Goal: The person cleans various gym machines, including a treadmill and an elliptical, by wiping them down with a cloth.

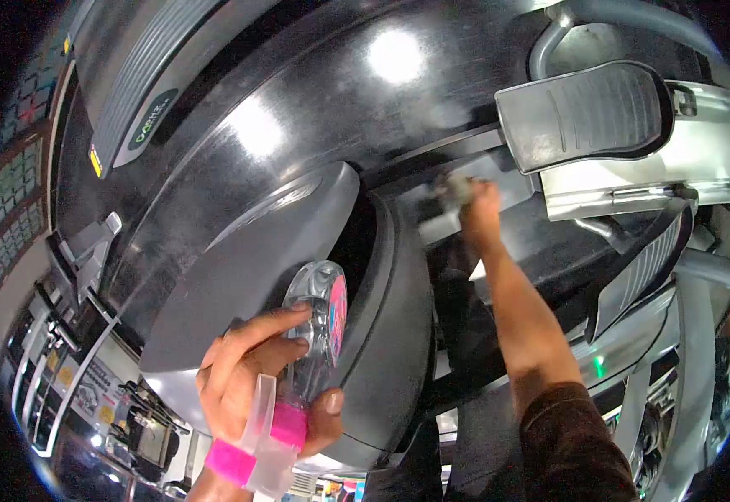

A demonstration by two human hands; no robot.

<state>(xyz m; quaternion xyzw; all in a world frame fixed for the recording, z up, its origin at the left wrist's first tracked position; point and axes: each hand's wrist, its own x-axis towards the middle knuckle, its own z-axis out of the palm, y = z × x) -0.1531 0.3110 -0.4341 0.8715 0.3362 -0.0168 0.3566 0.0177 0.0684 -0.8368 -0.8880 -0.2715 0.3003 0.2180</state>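
The right hand (480, 211) is pinching a cloth (457, 188) against the dusty black housing (315, 100), wiping apparently far from finished, while the left hand (256, 376) is gripping the spray bottle (319, 322)

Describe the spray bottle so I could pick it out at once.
Start at the big glossy black machine housing, then drop to its grey side cover. The spray bottle is gripped there by the left hand: clear plastic, pink label and trigger parts.

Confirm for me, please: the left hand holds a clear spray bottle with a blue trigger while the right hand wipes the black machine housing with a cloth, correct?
Not quite. In the head view the spray bottle in the left hand has a pink trigger, not blue. The rest stands: the right hand presses a cloth to the black machine housing.
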